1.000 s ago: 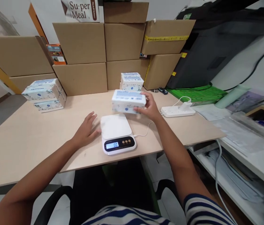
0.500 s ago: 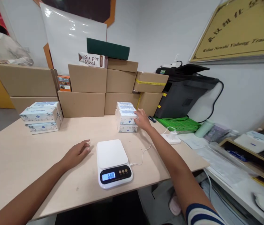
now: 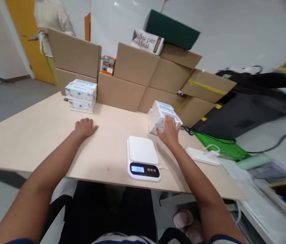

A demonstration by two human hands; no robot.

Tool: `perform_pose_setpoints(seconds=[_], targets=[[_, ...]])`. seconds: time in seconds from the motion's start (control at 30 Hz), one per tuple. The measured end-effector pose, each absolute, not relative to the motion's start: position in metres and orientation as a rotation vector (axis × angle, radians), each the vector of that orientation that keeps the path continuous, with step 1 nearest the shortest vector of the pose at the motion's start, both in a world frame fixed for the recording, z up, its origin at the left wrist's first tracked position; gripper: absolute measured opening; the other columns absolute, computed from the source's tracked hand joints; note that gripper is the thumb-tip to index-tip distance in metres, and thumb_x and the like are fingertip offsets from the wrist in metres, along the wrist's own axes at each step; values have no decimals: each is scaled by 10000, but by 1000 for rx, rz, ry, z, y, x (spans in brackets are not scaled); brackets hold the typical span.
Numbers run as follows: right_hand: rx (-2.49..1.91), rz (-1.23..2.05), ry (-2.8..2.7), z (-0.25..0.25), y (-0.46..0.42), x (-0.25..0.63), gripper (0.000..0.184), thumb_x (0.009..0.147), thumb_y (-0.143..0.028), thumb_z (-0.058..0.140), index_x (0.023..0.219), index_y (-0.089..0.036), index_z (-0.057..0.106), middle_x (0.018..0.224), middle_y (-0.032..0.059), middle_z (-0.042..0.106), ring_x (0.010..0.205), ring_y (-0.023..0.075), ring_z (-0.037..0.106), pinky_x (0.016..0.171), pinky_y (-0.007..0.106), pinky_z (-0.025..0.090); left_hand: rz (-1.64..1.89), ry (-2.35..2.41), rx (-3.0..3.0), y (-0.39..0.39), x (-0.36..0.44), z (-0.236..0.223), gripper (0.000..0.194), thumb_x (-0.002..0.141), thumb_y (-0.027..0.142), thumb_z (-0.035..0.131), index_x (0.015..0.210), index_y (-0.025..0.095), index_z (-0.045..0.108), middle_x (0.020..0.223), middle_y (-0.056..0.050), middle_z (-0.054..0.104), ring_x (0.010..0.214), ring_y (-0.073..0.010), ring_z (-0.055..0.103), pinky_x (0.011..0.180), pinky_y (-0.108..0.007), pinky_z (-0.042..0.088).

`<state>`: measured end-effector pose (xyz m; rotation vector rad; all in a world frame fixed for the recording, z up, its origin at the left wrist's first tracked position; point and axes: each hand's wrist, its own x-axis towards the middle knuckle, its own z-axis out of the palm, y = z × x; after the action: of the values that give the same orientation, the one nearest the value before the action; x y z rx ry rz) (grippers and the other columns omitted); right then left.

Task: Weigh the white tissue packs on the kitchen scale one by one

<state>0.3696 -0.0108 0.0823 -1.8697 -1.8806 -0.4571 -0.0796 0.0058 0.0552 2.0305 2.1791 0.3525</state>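
Observation:
My left hand (image 3: 85,128) rests palm down on the table, thumb out to the side, holding nothing. It is nearest to the left stack of white tissue packs (image 3: 80,91) with blue print. My right hand (image 3: 169,131) has its fingers spread against the front and top of the right stack of tissue packs (image 3: 158,117), without a grip around any pack; the hand hides part of that stack. Between the hands and closer to me stands a white digital scale (image 3: 143,150) with nothing on its plate. Its display is lit, but the digits are blurred.
Cardboard boxes (image 3: 121,91) form a wall along the back, topped by a Su-per Meal box (image 3: 148,41) and a dark green box (image 3: 172,29). A white power strip (image 3: 202,156) and dark printer (image 3: 249,108) are at right. A person (image 3: 52,20) stands behind the boxes.
My view has tilted and swung left. My left hand has moved forward and settled on the table. My right hand has shifted from the stack's right side to its front. The scale's reading has changed.

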Motion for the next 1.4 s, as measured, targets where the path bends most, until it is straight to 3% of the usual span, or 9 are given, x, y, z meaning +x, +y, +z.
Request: perform_pose_setpoints(seconds=[0.2, 0.33, 0.5, 0.63, 0.7, 0.83, 0.97, 1.13, 1.4], targets=[[-1369, -427, -1842, 13, -63, 373, 695, 1034, -548, 573, 1617, -174, 515, 1561, 256, 685, 1532, 439, 601, 1363, 855, 185, 297, 2246, 2001, -1, -71, 47, 650, 1121, 505, 417, 1615, 118, 589, 1764, -264, 515, 1677, -439, 422, 1385, -645, 294], [-1191, -503, -1605, -2, -65, 402, 714, 979, -587, 692, 1566, -192, 597, 1420, 232, 740, 1365, 470, 701, 1285, 828, 383, 285, 2252, 2013, -6, -71, 42, 621, 1137, 501, 417, 1595, 122, 599, 1756, -250, 526, 1671, -427, 433, 1386, -628, 302], [-1199, -428, -1445, 2, -65, 415, 672, 989, -542, 743, 1589, -256, 648, 1392, 237, 737, 1314, 502, 726, 1159, 712, 554, 326, 2247, 1982, -6, -73, 40, 649, 1135, 524, 449, 1640, 132, 557, 1794, -245, 492, 1691, -417, 419, 1406, -599, 279], [-1169, -417, -1526, 2, -71, 401, 670, 1006, -598, 709, 1567, -234, 664, 1382, 216, 744, 1304, 490, 718, 1154, 761, 554, 512, 2371, 1755, 0, -73, 39, 958, 1115, 554, 527, 1802, -30, 206, 1822, -360, 385, 1724, -463, 370, 1427, -575, 256], [-1144, -431, -1559, 1, -73, 395, 667, 1023, -592, 693, 1567, -207, 662, 1393, 218, 747, 1318, 478, 712, 1155, 758, 557, 699, 2428, 1600, 5, -75, 43, 1048, 1098, 567, 582, 1808, -55, 126, 1830, -379, 353, 1741, -469, 343, 1436, -561, 257], [-1101, -474, -1535, 1, -72, 390, 666, 1028, -557, 706, 1599, -218, 646, 1383, 212, 759, 1322, 473, 719, 1134, 737, 580, 979, 2453, 1480, 24, -89, 66, 1200, 1037, 637, 703, 1830, 21, 45, 1915, -326, 163, 1818, -425, 175, 1460, -530, 265], [-1094, -504, -1446, 6, -72, 388, 676, 1023, -537, 734, 1620, -235, 639, 1371, 212, 763, 1300, 477, 728, 1144, 749, 567, 1125, 2509, 1386, 53, -107, 102, 1364, 967, 710, 776, 1839, 79, -63, 1930, -329, 30, 1840, -427, 63, 1451, -623, 266], [-1072, -568, -1405, 14, -76, 386, 627, 1034, -469, 750, 1588, -191, 654, 1349, 233, 774, 1292, 480, 737, 1143, 773, 564, 1193, 2466, 1514, 88, -120, 123, 1580, 787, 692, 950, 1859, 169, -87, 1927, -287, -192, 1830, -490, -77, 1420, -772, 167], [-1059, -601, -1392, 15, -76, 384, 568, 1025, -412, 766, 1540, -201, 650, 1351, 216, 769, 1308, 441, 748, 1186, 783, 549, 1286, 2487, 1518, 108, -122, 117, 1573, 765, 686, 946, 1866, 153, -44, 1933, -269, -189, 1812, -546, -86, 1413, -793, 153]])
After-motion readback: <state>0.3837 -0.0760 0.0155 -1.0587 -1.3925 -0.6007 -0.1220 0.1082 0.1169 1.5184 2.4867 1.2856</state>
